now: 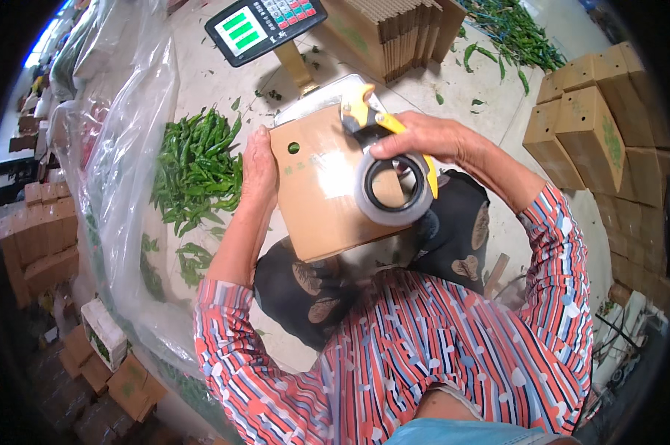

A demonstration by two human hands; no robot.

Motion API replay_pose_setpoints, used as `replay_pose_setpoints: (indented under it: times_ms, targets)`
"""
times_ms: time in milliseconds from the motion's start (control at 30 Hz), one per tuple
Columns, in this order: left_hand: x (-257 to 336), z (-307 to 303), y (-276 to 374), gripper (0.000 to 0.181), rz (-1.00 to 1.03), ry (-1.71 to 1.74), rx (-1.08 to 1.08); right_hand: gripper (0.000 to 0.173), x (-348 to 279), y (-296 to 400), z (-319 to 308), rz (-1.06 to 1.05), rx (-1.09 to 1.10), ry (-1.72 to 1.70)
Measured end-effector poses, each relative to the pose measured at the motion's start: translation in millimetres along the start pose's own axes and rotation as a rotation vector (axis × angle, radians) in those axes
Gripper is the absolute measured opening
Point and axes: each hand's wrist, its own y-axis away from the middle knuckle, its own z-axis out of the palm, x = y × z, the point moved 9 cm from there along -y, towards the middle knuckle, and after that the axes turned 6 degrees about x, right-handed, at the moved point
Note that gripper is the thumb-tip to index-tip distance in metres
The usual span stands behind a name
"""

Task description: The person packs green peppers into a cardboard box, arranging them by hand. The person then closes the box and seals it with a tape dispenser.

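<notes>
A cardboard box (307, 217) with a round hole and faint green print sits before me, its far end over the metal platform of a scale (312, 105). Against the box's left side lies my left hand (258, 167), fingers along its edge. My right hand (424, 136) grips a yellow and black tape dispenser (360, 114) above the box's right part. The dispenser carries a large roll of clear packing tape (365, 206). Glare covers the middle of the box top. The fingers of my right hand are partly hidden behind the dispenser.
Green chili peppers (198, 167) lie heaped at left beside clear plastic sheeting (140, 72). The scale's display (240, 30) stands beyond the box. Flattened cartons (390, 33) are at the back. Closed boxes (590, 133) are stacked at right, with more peppers (513, 33) behind.
</notes>
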Motion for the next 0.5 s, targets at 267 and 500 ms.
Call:
replay_pose_setpoints:
  times_ms: [267, 500]
  targets:
    - [63, 4, 23, 0.05, 0.559, -0.546, 0.258, 0.056, -52, 32, -45, -0.244, 0.252, 0.257]
    - [135, 39, 80, 0.065, 0.443, -0.129, -0.09, 0.058, -101, 56, -29, -0.612, 0.491, 0.765]
